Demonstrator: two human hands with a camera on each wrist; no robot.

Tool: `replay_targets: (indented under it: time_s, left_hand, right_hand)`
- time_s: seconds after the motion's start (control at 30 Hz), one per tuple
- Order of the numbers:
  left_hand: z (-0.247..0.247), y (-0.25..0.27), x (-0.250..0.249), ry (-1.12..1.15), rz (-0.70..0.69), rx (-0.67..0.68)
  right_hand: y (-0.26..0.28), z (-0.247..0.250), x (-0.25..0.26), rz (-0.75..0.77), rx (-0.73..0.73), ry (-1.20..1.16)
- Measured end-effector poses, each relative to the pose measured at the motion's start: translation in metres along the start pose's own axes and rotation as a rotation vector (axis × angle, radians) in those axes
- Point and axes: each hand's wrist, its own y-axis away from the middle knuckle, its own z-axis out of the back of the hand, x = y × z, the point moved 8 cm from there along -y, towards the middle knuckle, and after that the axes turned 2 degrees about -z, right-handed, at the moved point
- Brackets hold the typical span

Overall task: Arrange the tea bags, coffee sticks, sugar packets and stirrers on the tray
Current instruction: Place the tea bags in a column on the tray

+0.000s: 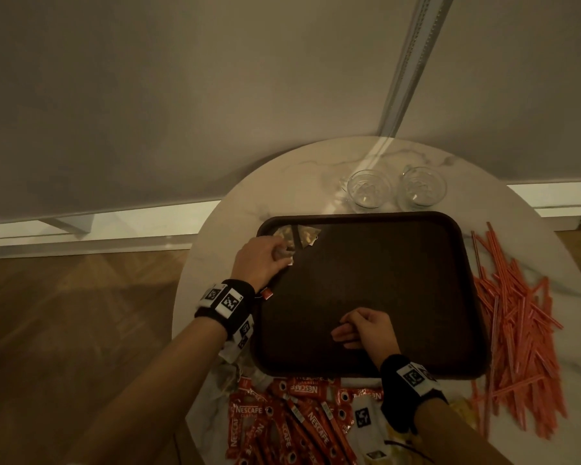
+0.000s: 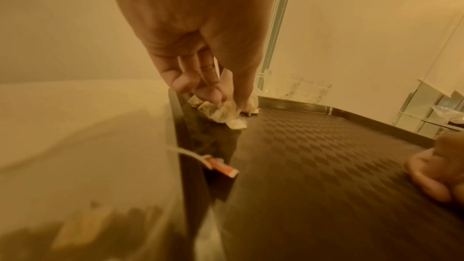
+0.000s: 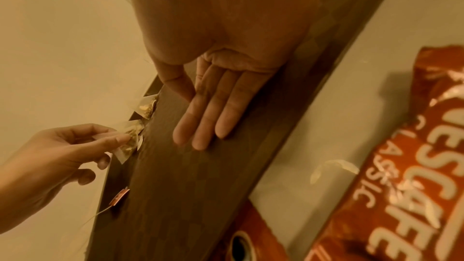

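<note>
- Left hand (image 1: 260,260) pinches a tea bag (image 3: 129,142) at the tray's (image 1: 463,263) far-left corner, just beside two bags already laid there.
- Right hand (image 1: 366,330) rests slack on the tray floor, apparently holding nothing.
- Advice: set the bag flat in line and tuck in its tag (image 1: 267,293), which overhangs the left rim.
- Coffee sticks (image 1: 302,417) lie near, stirrers (image 1: 517,323) right, glasses (image 1: 369,187) behind; none obstructs.

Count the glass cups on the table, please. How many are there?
2. One glass cup stands behind the tray, the other glass cup right beside it. None seems hidden.
</note>
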Motion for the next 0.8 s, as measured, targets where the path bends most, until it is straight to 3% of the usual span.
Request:
replay_targets:
  time_s: [0.17,0.3,0.47,0.6,0.8]
  left_hand:
    - [-0.016,0.002,-0.002,0.037,0.014,0.149]
    - [-0.008,-0.002,-0.004,0.08,-0.034,0.087]
    - [-0.013,-0.002,-0.001,-0.143,-0.041,0.119]
    - [-0.008,-0.003,-0.006,-0.211,-0.061,0.02]
    - [-0.001,-0.005,0.0,-0.284,-0.046,-0.005]
  right_hand:
    - [0.002,0.0,0.002,0.006,-0.004,0.0]
    - [0.002,0.0,0.002,0.007,-0.011,0.001]
    - [0.0,0.0,0.001,0.011,-0.016,0.033]
    - [-0.002,0.0,-0.001,0.018,-0.024,0.029]
    - [-0.003,0.001,-0.002,0.029,-0.039,0.035]
